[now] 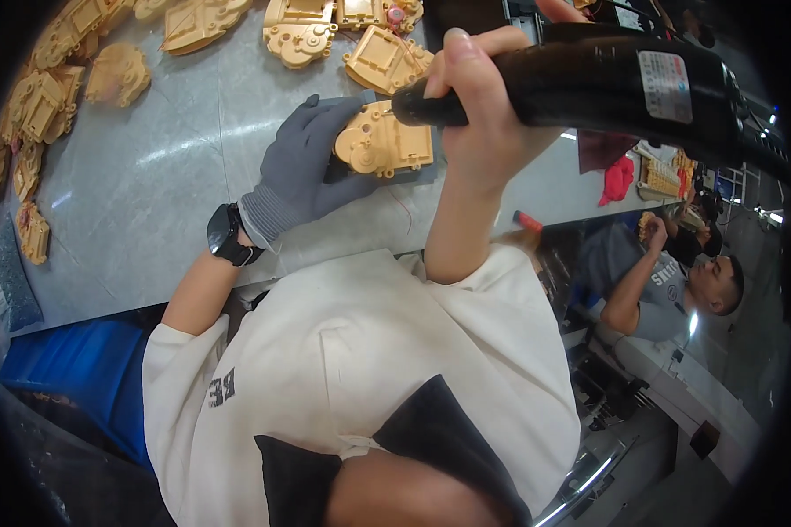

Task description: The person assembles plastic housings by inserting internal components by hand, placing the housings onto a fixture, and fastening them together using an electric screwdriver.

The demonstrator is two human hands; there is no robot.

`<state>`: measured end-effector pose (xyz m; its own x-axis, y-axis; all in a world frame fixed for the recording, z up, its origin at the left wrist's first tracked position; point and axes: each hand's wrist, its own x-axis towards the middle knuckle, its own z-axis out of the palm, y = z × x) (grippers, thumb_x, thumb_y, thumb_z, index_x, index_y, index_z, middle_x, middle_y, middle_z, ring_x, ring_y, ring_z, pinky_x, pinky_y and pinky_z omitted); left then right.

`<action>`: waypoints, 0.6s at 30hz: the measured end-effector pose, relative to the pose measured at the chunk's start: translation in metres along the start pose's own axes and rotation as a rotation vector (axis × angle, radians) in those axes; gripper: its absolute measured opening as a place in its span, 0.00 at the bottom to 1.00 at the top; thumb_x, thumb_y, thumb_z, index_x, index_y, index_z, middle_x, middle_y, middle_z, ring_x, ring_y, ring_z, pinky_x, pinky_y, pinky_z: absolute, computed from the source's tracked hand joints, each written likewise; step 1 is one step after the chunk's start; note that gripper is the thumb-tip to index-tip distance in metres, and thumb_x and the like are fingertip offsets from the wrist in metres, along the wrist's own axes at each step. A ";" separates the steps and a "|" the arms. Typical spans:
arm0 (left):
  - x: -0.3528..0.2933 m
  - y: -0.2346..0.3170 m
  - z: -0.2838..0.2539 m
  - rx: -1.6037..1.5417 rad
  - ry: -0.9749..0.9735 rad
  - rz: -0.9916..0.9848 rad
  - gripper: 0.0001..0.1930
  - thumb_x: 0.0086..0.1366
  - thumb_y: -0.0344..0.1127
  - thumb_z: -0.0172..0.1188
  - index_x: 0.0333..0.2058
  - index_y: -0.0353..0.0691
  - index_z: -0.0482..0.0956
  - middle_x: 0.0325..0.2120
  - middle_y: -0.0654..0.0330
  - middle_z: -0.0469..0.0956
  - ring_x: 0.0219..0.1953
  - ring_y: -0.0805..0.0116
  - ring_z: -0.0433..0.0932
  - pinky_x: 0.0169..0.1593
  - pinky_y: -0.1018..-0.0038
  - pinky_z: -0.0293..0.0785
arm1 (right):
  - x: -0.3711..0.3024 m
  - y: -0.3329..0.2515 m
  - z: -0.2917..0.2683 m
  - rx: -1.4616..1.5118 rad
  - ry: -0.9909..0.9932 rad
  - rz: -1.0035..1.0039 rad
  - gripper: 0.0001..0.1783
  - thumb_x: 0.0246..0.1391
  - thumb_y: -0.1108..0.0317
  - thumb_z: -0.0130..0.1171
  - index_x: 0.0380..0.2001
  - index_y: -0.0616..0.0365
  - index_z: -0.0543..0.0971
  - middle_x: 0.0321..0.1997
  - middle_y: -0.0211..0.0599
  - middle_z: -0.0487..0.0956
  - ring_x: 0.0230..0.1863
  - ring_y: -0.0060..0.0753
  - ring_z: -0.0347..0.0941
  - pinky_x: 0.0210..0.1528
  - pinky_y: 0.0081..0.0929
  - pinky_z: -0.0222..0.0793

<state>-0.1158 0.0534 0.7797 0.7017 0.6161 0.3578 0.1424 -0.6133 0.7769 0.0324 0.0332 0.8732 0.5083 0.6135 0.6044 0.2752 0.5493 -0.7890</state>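
My left hand (301,165), in a grey knit glove, grips a yellow plastic gear housing (382,145) from its left side, thumb along the near edge and fingers at the far edge. The housing sits on a dark flat block (424,174) on the table. Bare, my right hand (488,110) is wrapped round a black powered screwdriver (580,83), held nearly level. Its nose reaches the far right part of the housing. Whether the bit touches a screw cannot be made out.
More yellow housings (387,58) lie along the far side and left end of the grey table (185,167). A blue bin (83,373) stands below the table at left. To the right are a small red object (527,220), a red cloth-like piece (618,180) and a seated co-worker (668,285).
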 end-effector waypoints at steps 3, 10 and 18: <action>-0.002 -0.004 -0.002 0.001 0.007 0.019 0.38 0.45 0.46 0.66 0.54 0.39 0.63 0.45 0.53 0.72 0.46 0.53 0.71 0.57 0.58 0.61 | -0.001 -0.001 0.004 0.030 -0.010 0.067 0.09 0.40 0.80 0.63 0.17 0.59 0.72 0.14 0.26 0.72 0.14 0.14 0.67 0.19 0.09 0.64; -0.002 -0.004 -0.003 -0.022 0.003 0.024 0.39 0.44 0.45 0.68 0.54 0.39 0.62 0.45 0.53 0.71 0.47 0.54 0.70 0.57 0.59 0.60 | -0.004 0.008 0.010 -0.012 -0.022 0.075 0.08 0.40 0.78 0.64 0.16 0.61 0.74 0.13 0.28 0.73 0.14 0.16 0.70 0.20 0.10 0.66; -0.003 -0.005 -0.004 -0.015 -0.037 -0.002 0.38 0.45 0.45 0.68 0.54 0.39 0.62 0.46 0.53 0.70 0.48 0.54 0.69 0.57 0.59 0.60 | -0.003 0.010 0.018 -0.012 -0.059 0.051 0.20 0.40 0.82 0.59 0.38 0.64 0.65 0.16 0.33 0.73 0.13 0.21 0.67 0.20 0.15 0.66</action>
<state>-0.1218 0.0565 0.7768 0.7270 0.5981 0.3373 0.1332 -0.6047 0.7852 0.0193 0.0472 0.8654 0.4728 0.6731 0.5687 0.2605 0.5098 -0.8199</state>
